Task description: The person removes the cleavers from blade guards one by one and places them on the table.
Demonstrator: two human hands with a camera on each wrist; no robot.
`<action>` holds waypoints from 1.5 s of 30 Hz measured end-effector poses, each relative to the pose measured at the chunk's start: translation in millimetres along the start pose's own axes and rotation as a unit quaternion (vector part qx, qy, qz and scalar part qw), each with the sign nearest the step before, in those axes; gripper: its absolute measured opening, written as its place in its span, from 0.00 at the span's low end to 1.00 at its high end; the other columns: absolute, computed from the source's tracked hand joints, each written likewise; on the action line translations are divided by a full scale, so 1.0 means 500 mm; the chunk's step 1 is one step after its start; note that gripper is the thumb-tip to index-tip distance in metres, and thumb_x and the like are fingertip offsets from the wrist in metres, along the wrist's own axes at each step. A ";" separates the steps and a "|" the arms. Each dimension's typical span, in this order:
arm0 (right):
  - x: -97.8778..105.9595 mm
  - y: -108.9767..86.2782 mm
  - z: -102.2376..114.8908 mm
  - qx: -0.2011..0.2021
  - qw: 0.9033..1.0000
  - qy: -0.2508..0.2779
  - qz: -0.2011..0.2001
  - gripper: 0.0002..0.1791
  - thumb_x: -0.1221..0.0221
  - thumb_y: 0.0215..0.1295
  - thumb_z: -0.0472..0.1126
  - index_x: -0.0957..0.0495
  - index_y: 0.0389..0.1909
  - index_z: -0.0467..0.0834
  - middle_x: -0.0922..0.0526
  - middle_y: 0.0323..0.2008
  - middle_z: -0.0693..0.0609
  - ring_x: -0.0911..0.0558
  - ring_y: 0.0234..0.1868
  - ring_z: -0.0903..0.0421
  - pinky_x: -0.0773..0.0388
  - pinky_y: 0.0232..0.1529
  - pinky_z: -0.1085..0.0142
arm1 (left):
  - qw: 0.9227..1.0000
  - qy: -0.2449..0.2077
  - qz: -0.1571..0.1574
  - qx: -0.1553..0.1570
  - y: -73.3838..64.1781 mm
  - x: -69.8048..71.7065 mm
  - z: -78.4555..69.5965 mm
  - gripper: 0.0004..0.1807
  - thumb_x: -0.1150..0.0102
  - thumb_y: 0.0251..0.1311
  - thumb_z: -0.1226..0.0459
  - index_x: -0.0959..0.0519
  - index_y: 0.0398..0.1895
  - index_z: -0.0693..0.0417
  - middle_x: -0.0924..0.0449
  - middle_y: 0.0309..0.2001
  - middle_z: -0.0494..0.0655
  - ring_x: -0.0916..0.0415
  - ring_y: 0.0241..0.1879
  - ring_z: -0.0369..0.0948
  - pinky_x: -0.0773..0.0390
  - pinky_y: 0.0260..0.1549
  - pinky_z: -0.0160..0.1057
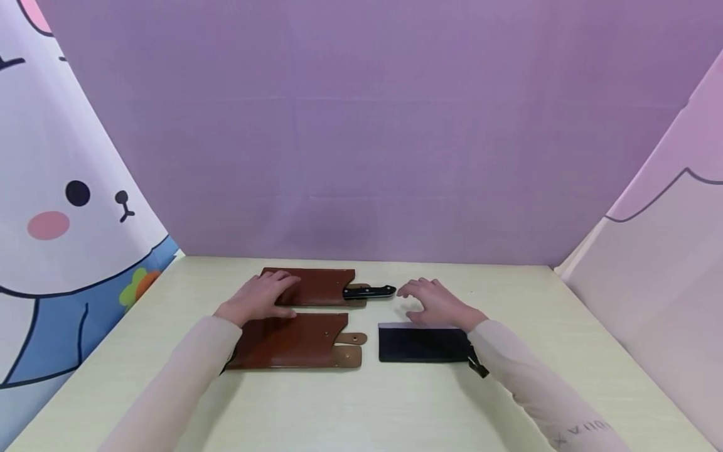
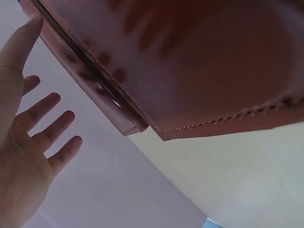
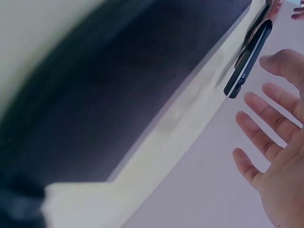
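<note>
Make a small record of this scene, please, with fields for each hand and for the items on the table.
Far brown sheath: black knife handle sticks out at its right end
Near brown sheath: two tan tabs at its right end
Black flat case: right of the near brown sheath
Left hand: over the brown sheaths; contact unclear
Right hand: beside the black knife handle, holding nothing
Surface: pale tabletop

Knife [image 1: 369,292]: between left hand [image 1: 262,298] and right hand [image 1: 439,304], in rear sheath [image 1: 319,287]. Front sheath [image 1: 294,342]: before the left hand; case [image 1: 423,345]: before the right.
</note>
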State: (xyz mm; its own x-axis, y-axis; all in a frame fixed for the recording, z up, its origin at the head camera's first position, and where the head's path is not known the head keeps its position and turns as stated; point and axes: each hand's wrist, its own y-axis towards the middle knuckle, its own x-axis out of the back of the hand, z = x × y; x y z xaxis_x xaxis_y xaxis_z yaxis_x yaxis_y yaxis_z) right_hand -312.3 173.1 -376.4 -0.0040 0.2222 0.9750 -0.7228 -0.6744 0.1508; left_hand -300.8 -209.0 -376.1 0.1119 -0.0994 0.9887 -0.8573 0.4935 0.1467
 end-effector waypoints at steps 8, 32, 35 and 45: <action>0.001 0.055 0.020 -0.023 1.000 -0.012 0.001 0.24 0.38 0.54 0.43 0.26 0.53 0.43 0.23 0.50 0.50 0.27 0.52 0.50 0.34 0.51 0.48 | 0.999 0.010 0.024 0.020 0.020 0.004 0.004 0.42 0.38 0.48 0.43 0.36 0.64 0.52 0.33 0.60 0.57 0.34 0.57 0.57 0.34 0.52 0.59; -0.050 0.140 0.019 -0.054 0.998 0.004 0.012 0.24 0.39 0.55 0.40 0.28 0.54 0.43 0.25 0.53 0.49 0.29 0.56 0.50 0.36 0.54 0.47 | 0.997 -0.026 0.062 0.041 0.076 0.007 -0.018 0.42 0.37 0.48 0.45 0.37 0.65 0.53 0.37 0.62 0.59 0.37 0.59 0.58 0.35 0.53 0.60; -0.056 0.143 0.017 -0.057 0.998 0.005 0.021 0.23 0.39 0.55 0.40 0.28 0.54 0.43 0.25 0.52 0.49 0.28 0.55 0.50 0.36 0.54 0.48 | 0.996 -0.025 0.073 0.048 0.077 0.007 -0.022 0.43 0.37 0.48 0.44 0.38 0.65 0.54 0.38 0.63 0.60 0.37 0.60 0.59 0.36 0.53 0.60; -0.068 0.153 0.019 -0.074 0.996 0.022 0.044 0.21 0.39 0.57 0.39 0.27 0.53 0.46 0.23 0.49 0.50 0.28 0.53 0.52 0.38 0.56 0.51 | 0.990 -0.053 0.111 0.072 0.075 0.002 -0.030 0.48 0.36 0.45 0.44 0.42 0.68 0.53 0.42 0.66 0.59 0.43 0.63 0.60 0.42 0.59 0.60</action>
State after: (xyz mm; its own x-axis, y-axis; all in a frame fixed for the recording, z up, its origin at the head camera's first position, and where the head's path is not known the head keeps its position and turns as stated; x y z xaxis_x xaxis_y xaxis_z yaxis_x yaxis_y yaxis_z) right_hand -360.8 107.5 -396.4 -0.0987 0.1997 0.9749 -0.8126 -0.5816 0.0368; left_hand -325.1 -177.7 -369.0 -0.1344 -0.0959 0.9863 -0.9187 0.3851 -0.0877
